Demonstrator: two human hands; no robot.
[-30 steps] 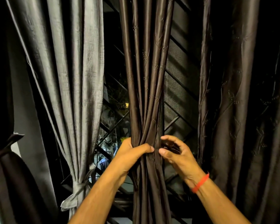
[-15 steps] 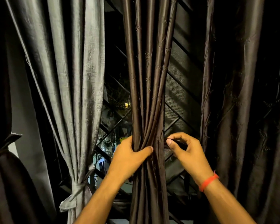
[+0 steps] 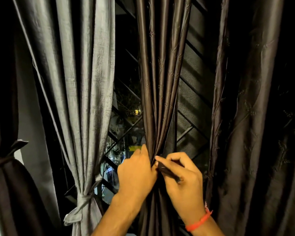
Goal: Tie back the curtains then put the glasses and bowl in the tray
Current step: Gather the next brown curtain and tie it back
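Curtain-tying step: brown curtain [image 3: 160,99] bunched in left hand [image 3: 136,174]; tie strip [image 3: 167,171] pinched by right hand [image 3: 184,181]. Wrapping, knotting judged next.

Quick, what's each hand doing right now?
Left hand: grips the brown curtain.
Right hand: pinches a dark tie strip.

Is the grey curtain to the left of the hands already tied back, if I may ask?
Yes, a knotted grey tie cinches the grey curtain into a bunch low down.

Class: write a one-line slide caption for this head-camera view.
Left hand grips the gathered brown curtain while the right hand pinches its tie-back strip.
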